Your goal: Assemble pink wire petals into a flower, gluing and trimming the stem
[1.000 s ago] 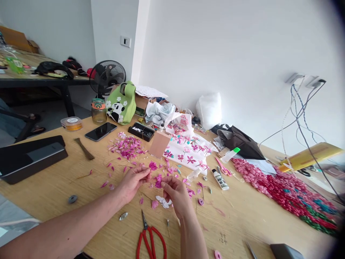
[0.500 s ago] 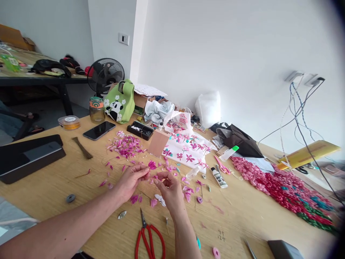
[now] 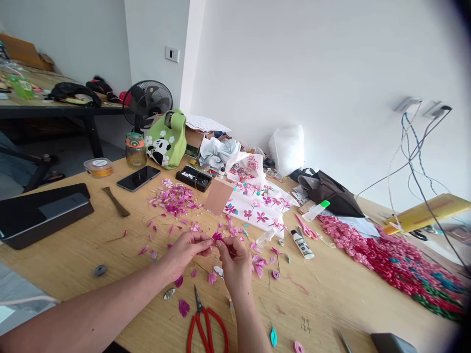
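Note:
My left hand [image 3: 194, 249] is closed, its thumb and forefinger pinching a small magenta fabric flower [image 3: 218, 236]. From the other side my right hand [image 3: 234, 260] grips the same flower between thumb and fingertips, just above the table. Beneath and around the hands lie loose petals [image 3: 212, 278] and white petal-shaped pieces [image 3: 218, 270], partly hidden by the right hand. Red-handled scissors [image 3: 198, 306] rest nearer me, points facing away. A dark magenta petal [image 3: 184, 308] is left of them.
Behind the hands is a petal heap [image 3: 174, 198], with a phone [image 3: 139, 178] and black case [image 3: 193, 178] beyond. A floral-printed white cloth [image 3: 253, 208], glue tube [image 3: 302, 244] and pink scissors [image 3: 306, 227] lie rightward. Strung pink-red pieces [image 3: 390, 260] cover the far right.
My hands have drawn together, and both now pinch the flower that stood at the left fingertips. A dark magenta petal now lies beside the red-handled scissors. The view has shifted slightly.

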### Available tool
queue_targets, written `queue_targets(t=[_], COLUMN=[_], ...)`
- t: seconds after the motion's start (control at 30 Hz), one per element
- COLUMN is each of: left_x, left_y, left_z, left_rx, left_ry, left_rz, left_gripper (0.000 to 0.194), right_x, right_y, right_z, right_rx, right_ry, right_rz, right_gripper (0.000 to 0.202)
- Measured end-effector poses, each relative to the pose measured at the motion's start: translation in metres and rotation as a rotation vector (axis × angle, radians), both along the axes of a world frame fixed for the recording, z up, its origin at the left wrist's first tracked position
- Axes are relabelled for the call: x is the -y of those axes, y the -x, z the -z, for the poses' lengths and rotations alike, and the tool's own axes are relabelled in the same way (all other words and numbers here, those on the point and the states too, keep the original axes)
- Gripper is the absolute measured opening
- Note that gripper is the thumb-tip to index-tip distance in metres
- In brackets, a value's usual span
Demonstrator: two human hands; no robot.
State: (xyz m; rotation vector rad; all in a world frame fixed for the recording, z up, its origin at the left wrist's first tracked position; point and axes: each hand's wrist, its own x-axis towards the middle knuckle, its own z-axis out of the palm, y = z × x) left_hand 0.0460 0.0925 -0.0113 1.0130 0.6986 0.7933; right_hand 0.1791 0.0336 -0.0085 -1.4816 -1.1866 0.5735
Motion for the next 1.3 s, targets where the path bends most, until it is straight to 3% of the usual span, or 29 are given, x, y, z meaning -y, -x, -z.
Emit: queue_targets(t=[0.17,0.4,0.67,0.8,1.03,1.3], left_x=[-0.0006,-0.0001,0.0027,0.0022,0.0008,0.0004], left_y=[-0.0004,0.0001,0.0002,0.0003,-0.0008,-0.0017], left_z=[-0.0019,-0.0043,-0.0053,-0.0058,-0.0003,-0.0039], left_rx=[-0.031,-0.051,0.008,-0.007,-0.152,-0.129], left_ry=[-0.018,-0.023,0.053,0.032,-0.227,-0.249], left_rz=[0.028,0.051,0.111,0.121,0.044,0.028], left_gripper=[0.022,0.021,0.021,0.022,0.028,0.024], right_x=[-0.0026,-0.0049,-0.0023,-0.0028,-0.0053,-0.0051], right_y=[-0.0002,-0.0016,-0.0019,-0.0023,-0.0024,-0.0013], right_z=[0.0009,0.0014,-0.0044,-0.0019,0.0026,0.0034], right_rx=[-0.186,-0.275,-0.620,-0.638,-0.604,-0.604], right_ry=[0.068,0.144,0.159,0.136,0.114,0.127], right_rz=[-0.033,-0.028,-0.217,-0.200,-0.152,-0.155], right_gripper=[0.027,0.033,0.031,0.029,0.029,0.031])
